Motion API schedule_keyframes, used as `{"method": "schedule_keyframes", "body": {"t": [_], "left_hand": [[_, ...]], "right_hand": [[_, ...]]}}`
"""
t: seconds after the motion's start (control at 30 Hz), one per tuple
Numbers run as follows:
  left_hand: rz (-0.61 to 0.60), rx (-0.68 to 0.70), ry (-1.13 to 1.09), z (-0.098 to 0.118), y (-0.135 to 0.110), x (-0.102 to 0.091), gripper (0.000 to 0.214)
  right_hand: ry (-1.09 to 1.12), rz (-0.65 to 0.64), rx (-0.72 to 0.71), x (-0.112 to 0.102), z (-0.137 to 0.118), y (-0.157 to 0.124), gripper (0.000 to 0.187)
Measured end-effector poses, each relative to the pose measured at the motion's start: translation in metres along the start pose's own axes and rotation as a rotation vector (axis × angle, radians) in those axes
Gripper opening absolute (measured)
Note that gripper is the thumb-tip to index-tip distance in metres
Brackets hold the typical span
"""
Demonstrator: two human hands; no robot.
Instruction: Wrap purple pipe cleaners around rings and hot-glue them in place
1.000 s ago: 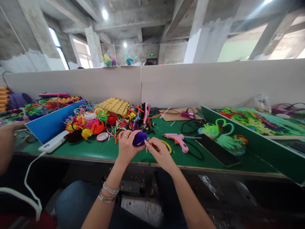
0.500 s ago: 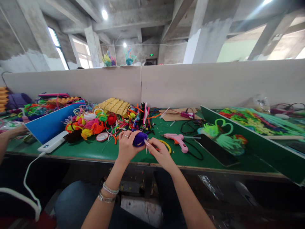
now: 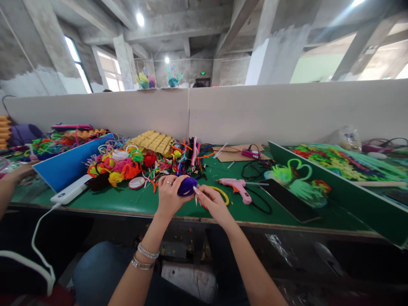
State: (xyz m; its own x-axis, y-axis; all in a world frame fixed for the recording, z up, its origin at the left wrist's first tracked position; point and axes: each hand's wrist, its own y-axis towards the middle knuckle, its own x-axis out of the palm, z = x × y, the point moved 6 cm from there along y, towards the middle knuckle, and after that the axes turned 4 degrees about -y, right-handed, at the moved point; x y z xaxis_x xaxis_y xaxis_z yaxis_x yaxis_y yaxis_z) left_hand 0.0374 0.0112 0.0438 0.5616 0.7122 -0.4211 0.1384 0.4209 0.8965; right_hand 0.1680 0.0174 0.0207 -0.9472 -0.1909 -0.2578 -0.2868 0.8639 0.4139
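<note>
My left hand (image 3: 168, 193) is wrapped round a fuzzy purple pipe-cleaner ball (image 3: 187, 185), held just above the front edge of the green table (image 3: 127, 202). My right hand (image 3: 213, 203) pinches the right side of the same purple ball with thumb and fingertips. A ring shows on the left hand and bracelets on its wrist. A yellow pipe-cleaner ring (image 3: 223, 194) lies on the table just behind my right hand.
A pile of coloured pipe-cleaner pieces (image 3: 134, 163) lies to the left. A pink glue gun (image 3: 237, 185) and black cables lie to the right, then a dark phone (image 3: 290, 203) and green pipe-cleaner swans (image 3: 295, 174). A blue divider (image 3: 68, 165) and another person's hand (image 3: 19, 172) are at far left.
My hands stay almost still on the purple ball; the right hand has shifted slightly up. The other person's hand at far left has drawn back from the foreground.
</note>
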Motion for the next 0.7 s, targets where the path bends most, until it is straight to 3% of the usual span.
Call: {"method": "schedule_keyframes", "body": {"t": [0.33, 0.7], "left_hand": [[0.067, 0.083, 0.042, -0.0010, -0.0040, -0.0027, 0.040], [0.072, 0.076, 0.045, 0.0018, -0.0066, -0.0042, 0.039]], "right_hand": [[0.066, -0.003, 0.026, 0.0054, 0.0020, 0.0011, 0.042], [0.175, -0.056, 0.124, 0.0072, 0.0023, -0.0001, 0.043]]}}
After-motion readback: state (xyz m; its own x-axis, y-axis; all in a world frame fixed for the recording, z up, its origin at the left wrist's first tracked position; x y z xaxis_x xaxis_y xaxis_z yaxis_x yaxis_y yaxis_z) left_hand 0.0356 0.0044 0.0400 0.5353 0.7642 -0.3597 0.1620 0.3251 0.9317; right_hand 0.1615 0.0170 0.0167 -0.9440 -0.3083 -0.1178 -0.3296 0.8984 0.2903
